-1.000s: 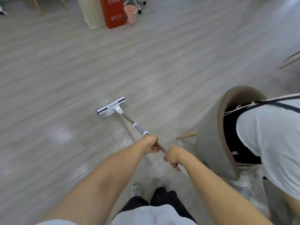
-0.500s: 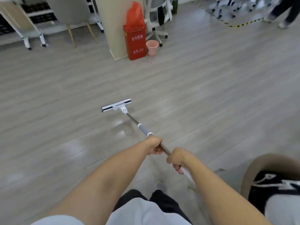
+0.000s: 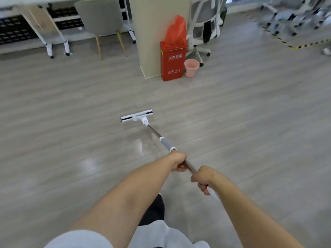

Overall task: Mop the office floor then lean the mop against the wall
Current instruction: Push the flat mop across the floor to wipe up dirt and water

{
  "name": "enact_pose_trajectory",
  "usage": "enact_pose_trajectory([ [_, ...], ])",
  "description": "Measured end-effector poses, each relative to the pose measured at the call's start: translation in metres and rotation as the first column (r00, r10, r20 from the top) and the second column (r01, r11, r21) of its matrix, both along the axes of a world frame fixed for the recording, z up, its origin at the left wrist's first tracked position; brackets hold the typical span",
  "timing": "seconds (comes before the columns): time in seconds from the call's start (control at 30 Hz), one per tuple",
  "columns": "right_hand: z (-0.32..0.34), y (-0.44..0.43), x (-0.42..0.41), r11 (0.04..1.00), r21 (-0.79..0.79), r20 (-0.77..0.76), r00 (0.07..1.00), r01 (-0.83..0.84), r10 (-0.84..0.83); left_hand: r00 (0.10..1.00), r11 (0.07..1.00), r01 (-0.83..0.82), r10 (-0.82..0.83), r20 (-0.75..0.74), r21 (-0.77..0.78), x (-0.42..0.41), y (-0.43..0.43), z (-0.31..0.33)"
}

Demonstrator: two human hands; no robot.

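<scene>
- The mop lies out ahead of the fingers, its flat white head pressed on the grey plank floor, the pole running back and down-right into both fists
- Left hand sits forward on the pole, just behind the grey sleeve; its fingers are wrapped tight round the metal shaft
- Right hand sits just behind the left one, a short bare stretch of pole between them; its fingers are curled shut on the white end of the handle
- By the look of it the mop is light and stiff: a thin rigid pole with a hinged flat head, so it should steer easily but the head may flip or skate if the pole is raised too steeply
- The bare metal looks smooth and could slip in a damp palm; the grey sleeve ahead of the left fingers looks like the surer place to take hold for pushing
- Wet sheen shows on the planks between the fingers and the head, so mopping seems under way, leaning not yet begun
- Well beyond the head stands a beige pillar, with a red box touching it and a pink bucket just beside the box
- Chairs and a white-legged surface lie farther off, up-left of the fingers
</scene>
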State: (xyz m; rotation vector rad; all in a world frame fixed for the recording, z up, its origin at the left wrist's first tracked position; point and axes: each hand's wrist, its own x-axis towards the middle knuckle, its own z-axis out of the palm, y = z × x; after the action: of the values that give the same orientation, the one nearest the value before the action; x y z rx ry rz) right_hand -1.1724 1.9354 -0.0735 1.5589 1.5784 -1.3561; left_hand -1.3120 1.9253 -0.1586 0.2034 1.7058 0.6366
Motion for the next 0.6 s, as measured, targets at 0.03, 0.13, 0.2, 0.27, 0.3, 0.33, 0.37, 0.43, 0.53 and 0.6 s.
enact_pose_trajectory([
  [0.03,0.0,0.016,-0.024,1.0,-0.008,0.013,1.0,0.0,0.0,1.0,1.0,0.003,-0.002,0.003,-0.009,-0.024,0.016,-0.003],
  [0.13,0.002,0.067,-0.093,0.999,-0.036,0.033,0.999,-0.035,0.036,1.0,1.0,0.006,-0.005,0.018,-0.013,-0.092,0.068,-0.005],
  [0.2,0.006,0.101,-0.134,0.998,-0.034,0.04,0.998,-0.046,0.048,1.0,1.0,-0.004,0.004,0.014,-0.025,-0.131,0.099,-0.003],
  [0.27,0.009,0.135,-0.17,0.999,-0.032,0.036,0.999,-0.029,0.03,0.999,1.0,-0.025,0.025,0.022,-0.008,-0.168,0.131,-0.003],
  [0.3,0.009,0.153,-0.187,0.999,-0.034,0.037,0.999,-0.013,0.014,0.999,1.0,-0.027,0.027,0.026,0.004,-0.185,0.149,-0.003],
  [0.33,0.008,0.173,-0.203,0.999,-0.033,0.037,0.999,0.002,0.0,0.999,1.0,-0.028,0.027,0.025,0.005,-0.203,0.168,-0.002],
  [0.37,0.006,0.193,-0.218,1.0,-0.03,0.034,0.999,0.007,-0.006,0.999,1.0,-0.022,0.022,0.024,-0.003,-0.219,0.187,-0.001],
  [0.43,-0.001,0.233,-0.25,0.999,-0.032,0.018,1.0,-0.013,0.013,1.0,1.0,0.001,0.0,0.028,-0.029,-0.251,0.224,-0.005],
  [0.53,-0.013,0.301,-0.302,0.999,-0.04,0.001,1.0,-0.023,0.023,0.999,0.999,-0.004,0.005,0.032,-0.033,-0.303,0.288,-0.009],
  [0.6,-0.021,0.349,-0.339,0.999,-0.041,-0.014,1.0,-0.026,0.025,0.999,0.999,-0.02,0.021,0.026,-0.032,-0.34,0.334,-0.011],
])
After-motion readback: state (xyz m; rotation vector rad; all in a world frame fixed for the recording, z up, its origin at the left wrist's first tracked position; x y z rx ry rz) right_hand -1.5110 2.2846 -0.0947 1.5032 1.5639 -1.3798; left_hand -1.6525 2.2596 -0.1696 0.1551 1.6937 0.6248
